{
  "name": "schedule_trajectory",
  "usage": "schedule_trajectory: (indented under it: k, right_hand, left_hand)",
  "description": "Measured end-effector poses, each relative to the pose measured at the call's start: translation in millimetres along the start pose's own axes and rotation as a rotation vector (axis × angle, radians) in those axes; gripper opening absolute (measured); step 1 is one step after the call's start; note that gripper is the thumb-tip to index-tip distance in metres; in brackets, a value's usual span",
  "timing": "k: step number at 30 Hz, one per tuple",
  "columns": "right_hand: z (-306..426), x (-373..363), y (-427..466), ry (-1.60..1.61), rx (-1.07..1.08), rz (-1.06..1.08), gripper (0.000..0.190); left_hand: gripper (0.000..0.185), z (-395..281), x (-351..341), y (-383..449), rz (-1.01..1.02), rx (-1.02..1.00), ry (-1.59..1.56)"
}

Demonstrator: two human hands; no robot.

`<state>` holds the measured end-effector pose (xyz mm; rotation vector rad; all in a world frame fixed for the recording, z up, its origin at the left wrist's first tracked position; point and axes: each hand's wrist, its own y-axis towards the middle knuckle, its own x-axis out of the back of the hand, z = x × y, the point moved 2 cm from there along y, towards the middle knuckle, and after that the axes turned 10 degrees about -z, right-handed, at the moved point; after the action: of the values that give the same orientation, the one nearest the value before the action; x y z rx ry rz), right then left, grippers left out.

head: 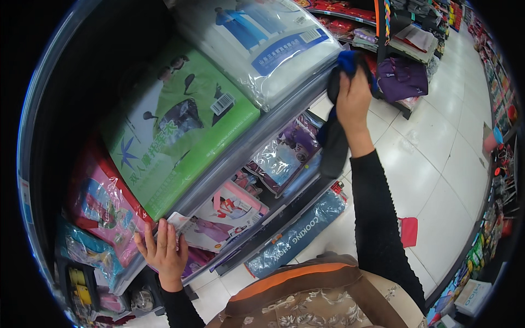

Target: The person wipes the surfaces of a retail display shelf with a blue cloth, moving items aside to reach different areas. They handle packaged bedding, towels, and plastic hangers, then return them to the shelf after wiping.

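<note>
In my right hand (356, 102) is a bunched black and blue cloth (334, 151), held by the end corner of the shelf; part of it hangs below my fingers. My left hand (163, 252) rests with fingers spread at the front edge of the same shelf, beside a white label (179, 223). Just past those fingertips lie a pink and red package (108, 205) and a green raincoat package (180, 135). A clear bag of white packaging with a blue print (275, 49) fills the shelf's right part, close to my right hand.
A lower shelf holds a pink raincoat pack (221, 221) and a purple pack (283, 151). Below is a blue wrapped roll (299, 229). A purple bag (402, 78) hangs off a neighbouring shelf. A pink-red item (408, 232) shows beside my right sleeve, above the tiled aisle floor (422, 164).
</note>
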<state>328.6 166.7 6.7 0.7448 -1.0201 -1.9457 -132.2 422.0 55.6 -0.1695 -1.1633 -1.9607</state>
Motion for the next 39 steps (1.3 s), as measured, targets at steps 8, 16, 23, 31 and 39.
schedule_trajectory:
  k: [8,16,23,31,39]
  right_hand:
    - [-92.8,12.9,28.0,-0.667,0.613,0.047,0.018]
    - [57.3,104.9,18.3,1.007,-0.483,0.639,0.061]
    - [296.5,110.0,-180.9,1.187,-0.897,0.891,0.052]
    - [363.5,85.1,-197.9,0.372,0.177,0.568,0.048]
    - [469.5,47.8,-273.6,0.452,0.419,0.572,0.059]
  left_hand:
    - [0.044,-4.5,5.7,8.7,-0.011,0.041,-0.029]
    - [0.077,2.0,5.6,14.5,-0.067,0.086,-0.243]
    - [0.107,-65.3,71.9,-35.7,-0.271,0.61,-1.331]
    - [0.058,73.7,112.4,-202.2,-0.276,0.772,0.0]
    - [0.059,109.2,102.3,-238.0,-0.11,0.769,0.166]
